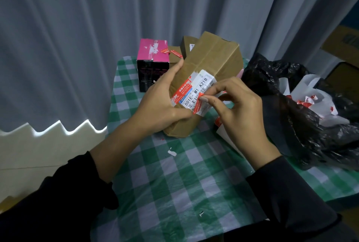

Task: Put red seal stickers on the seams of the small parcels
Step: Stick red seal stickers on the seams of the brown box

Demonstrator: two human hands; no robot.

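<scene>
While its lower end rests on the table, a brown cardboard parcel point(209, 63) leans up and away from the person, at the middle of the view. The left hand point(161, 103) grasps it around its left side, fingers curled over the far edge and thumb along the near one. A white shipping label point(198, 88) crosses the parcel's taped seam; it reads "501E- M1 A21B" above a barcode. One red strip point(181, 91) with white Chinese print, too small to read, lies stuck beside the label. At the label's lower corner, the right hand point(239, 105) pinches a red seal sticker point(199, 106) between thumb and forefinger, the sticker lying partly over the barcode. Behind the parcel stands a pink and black box point(152, 61) with a red sticker on its top, and two small brown boxes point(174, 55) just beside it. The table wears a green and white checked cloth point(184, 183) with a few paper scraps point(172, 152) on it. To the right sits a crumpled black plastic bag point(291, 105) holding white backing paper point(310, 96) with red remnants. Grey curtains point(77, 37) hang behind, and both forearms wear dark sleeves.
</scene>
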